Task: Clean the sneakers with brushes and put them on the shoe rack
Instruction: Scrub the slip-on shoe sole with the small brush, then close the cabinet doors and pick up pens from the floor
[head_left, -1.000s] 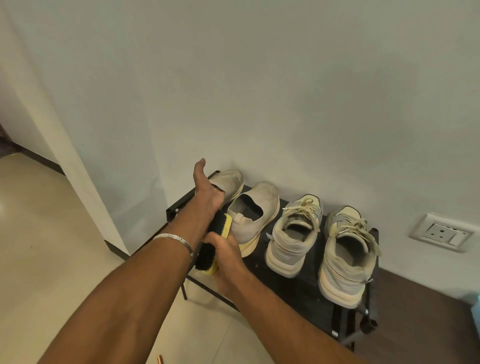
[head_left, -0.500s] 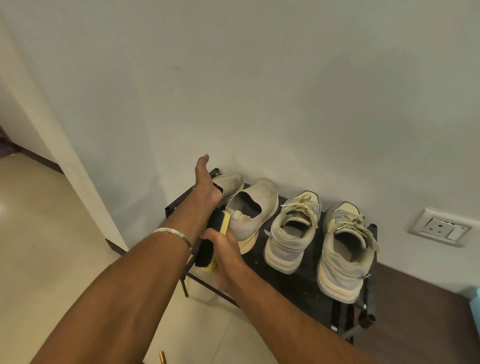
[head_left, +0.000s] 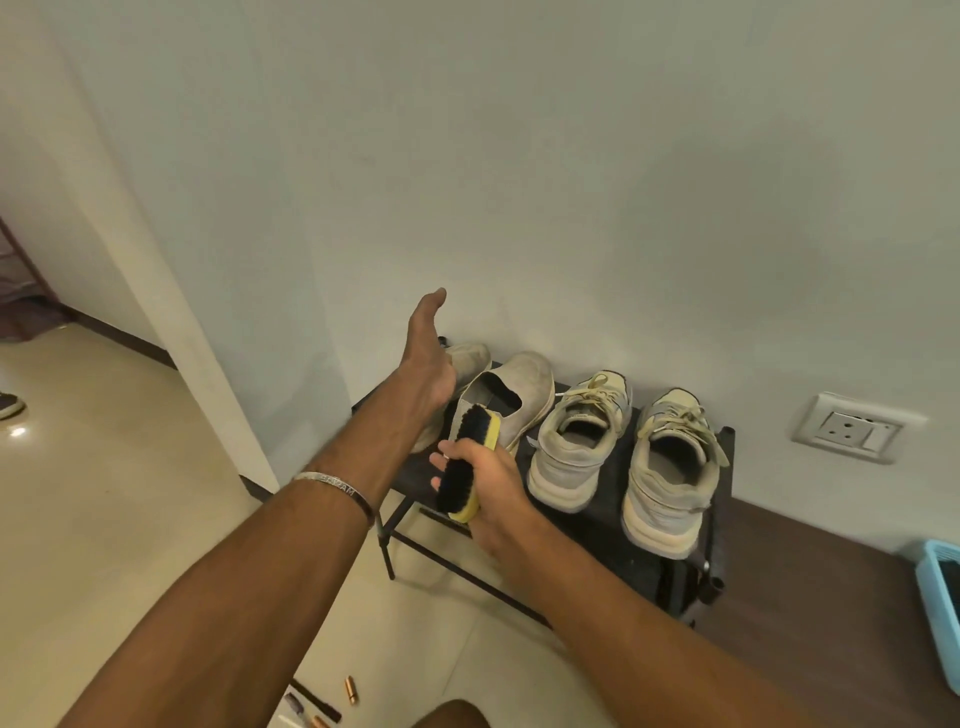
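Gripping the brush (head_left: 470, 467) in my right hand (head_left: 485, 480), fingers curled round its yellow back and black bristles turned to the left, I hold it at frame centre, just in front of the slip-on pair. It reads as light and stiff in the back, soft in the bristles; the long yellow edges are the place to hold it, as I do now.

Raised above the far-left slip-on (head_left: 467, 364), my left hand (head_left: 428, 364) is spread with thumb up and fingers straight, holding nothing. Whether its palm touches the shoe I cannot tell.

Four sneakers stand in a row on the rack (head_left: 597, 540), toes to the wall: the second slip-on (head_left: 514, 395) beside the first, then two laced ones (head_left: 576, 441) (head_left: 670, 467) toward the right. All look light, soft in the upper and firm in the sole, so I judge the heel collar or sole edge the surest hold; the laces hang loose and could snag.

Right of the rack, a wall socket (head_left: 852, 428) sits above the skirting, and a blue tray (head_left: 940, 608) shows at the right edge. A bangle (head_left: 337, 486) circles my left wrist. Small objects, too blurred to identify, lie on the floor at bottom centre.
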